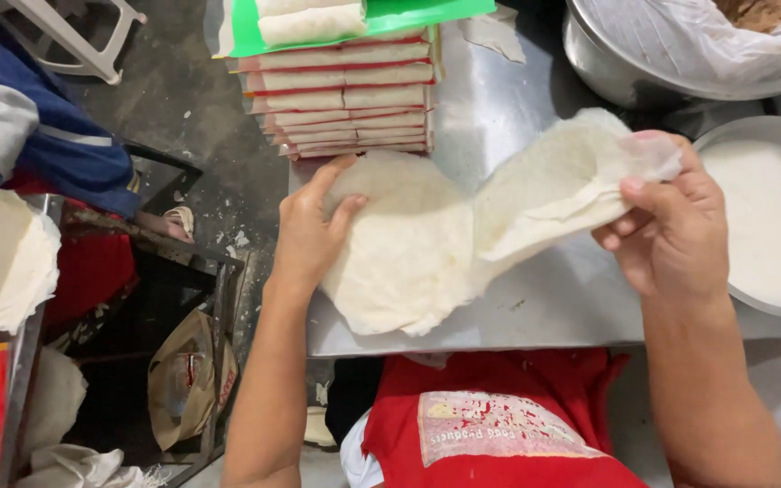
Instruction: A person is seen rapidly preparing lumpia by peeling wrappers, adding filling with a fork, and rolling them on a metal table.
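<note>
My left hand (309, 230) flat on stack of thin white wrappers (399, 244) at steel counter (553, 298) near edge, fingers spread, pressing. My right hand (671, 221) pinches lifted wrapper sheets (558, 185) — peeled up, joined to stack at middle, not yet free. Packed bundles (345, 99) piled behind, some work already done. Bowl of white batter (770, 217) just beside right hand. Stack looks thick — much separating left, I judge.
</note>
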